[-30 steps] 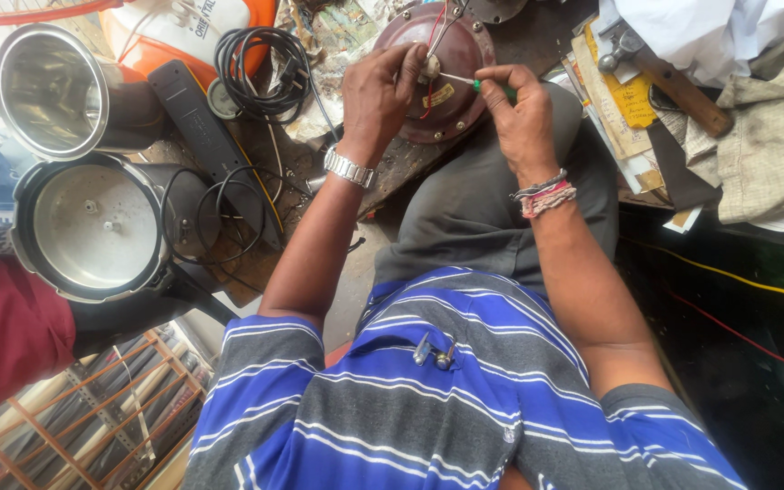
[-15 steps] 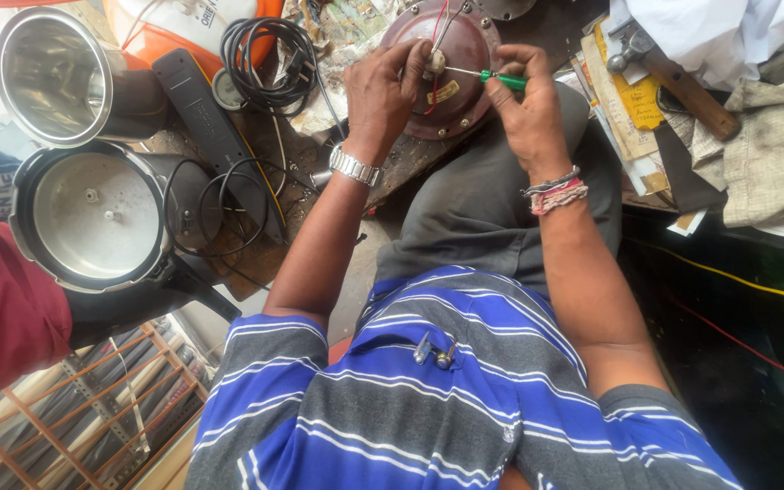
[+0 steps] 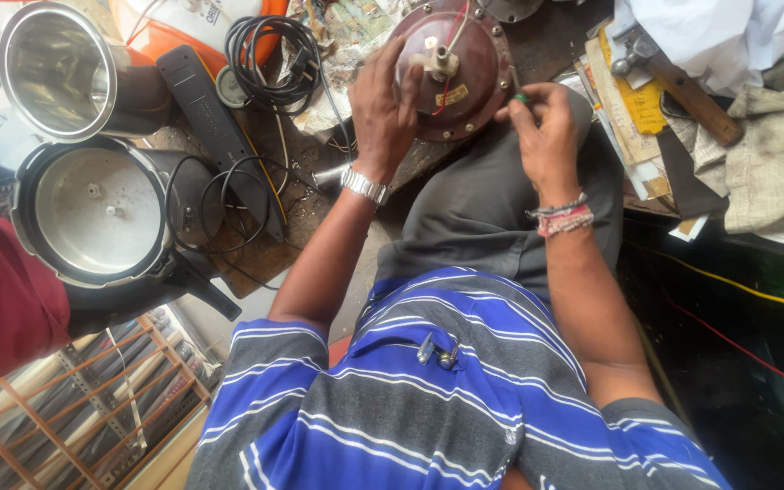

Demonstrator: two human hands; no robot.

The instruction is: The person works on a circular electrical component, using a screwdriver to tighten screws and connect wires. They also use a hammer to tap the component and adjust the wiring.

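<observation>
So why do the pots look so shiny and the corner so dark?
Head view: daylight glares off the steel pot and the cooker; the lower right corner sits in deep shadow; the left hand and right hand on the brown round part look sharp.

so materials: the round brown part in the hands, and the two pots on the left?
Round brown part: looks like dark moulded plastic or painted metal, semi-gloss, with screws around its rim; cannot say which. Upper pot: polished steel by the look, mirror-bright inside. Lower pot: duller brushed metal, possibly aluminium, with a black handle that looks plastic. Left hand steadies the part; right hand pinches a green-tipped tool.
</observation>
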